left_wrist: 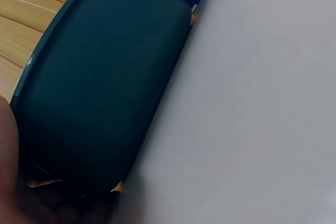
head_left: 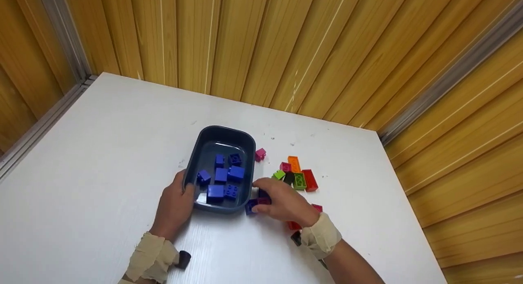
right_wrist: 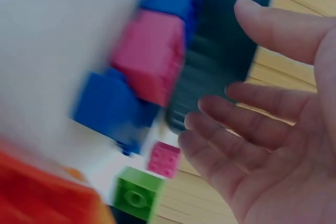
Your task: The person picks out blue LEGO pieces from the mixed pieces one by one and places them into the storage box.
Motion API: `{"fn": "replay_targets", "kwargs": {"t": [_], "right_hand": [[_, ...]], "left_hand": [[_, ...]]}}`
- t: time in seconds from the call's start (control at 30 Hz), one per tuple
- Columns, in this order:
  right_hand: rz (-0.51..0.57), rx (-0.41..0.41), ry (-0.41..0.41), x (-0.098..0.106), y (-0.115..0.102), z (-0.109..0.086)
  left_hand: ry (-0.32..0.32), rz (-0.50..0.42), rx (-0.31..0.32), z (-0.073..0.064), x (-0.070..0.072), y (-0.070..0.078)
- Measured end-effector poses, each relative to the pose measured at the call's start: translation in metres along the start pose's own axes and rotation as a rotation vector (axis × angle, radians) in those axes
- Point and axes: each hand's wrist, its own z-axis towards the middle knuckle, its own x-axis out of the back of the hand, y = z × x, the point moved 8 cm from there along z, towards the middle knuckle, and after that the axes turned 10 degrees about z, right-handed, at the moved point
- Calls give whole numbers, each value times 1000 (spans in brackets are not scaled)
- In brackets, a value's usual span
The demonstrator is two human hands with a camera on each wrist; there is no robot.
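My left hand (head_left: 173,204) grips the near left side of a dark blue-green plastic tray (head_left: 222,132), its thumb over the rim. Several blue toy bricks (head_left: 221,175) lie inside. The left wrist view is filled by the tray's outer wall (left_wrist: 105,77). Just off the near right corner, my right hand (head_left: 284,200) hovers over a small group of bricks. Its thumb and fingers are apart with nothing between them in the right wrist view. Below them a pink brick (right_wrist: 149,56) sits between two blue bricks (right_wrist: 107,106), close against the tray.
Right of the tray lie loose bricks: a pink one (head_left: 260,154), an orange one (head_left: 293,164), a red one (head_left: 310,180) and a green one (head_left: 299,181). More bricks are partly hidden under my right wrist. Wood-patterned panels (head_left: 229,43) wall the white table (head_left: 122,133).
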Motion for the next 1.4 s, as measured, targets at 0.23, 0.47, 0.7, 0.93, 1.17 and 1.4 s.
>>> {"fn": "replay_targets", "kwargs": {"t": [0.23,0.47,0.7,0.93,1.17,1.4], "right_hand": [[-141,117,-43,-19,-5,1],[-160,88,-43,-23,-3,2],[-136,112,-37,-17,-5,-1],[-131,141,-37,0,-14,-6],[-111,154,-2,20,-24,-8],[-69,97,13,28,-25,-5]], "left_hand": [[-6,-20,5,-1,0,0],[6,-7,-8,0,-1,0],[14,-7,-9,-1,-1,0],[17,3,-7,0,0,0],[-2,-16,2,1,-1,-2],[-6,-21,-1,0,-2,-2]]}}
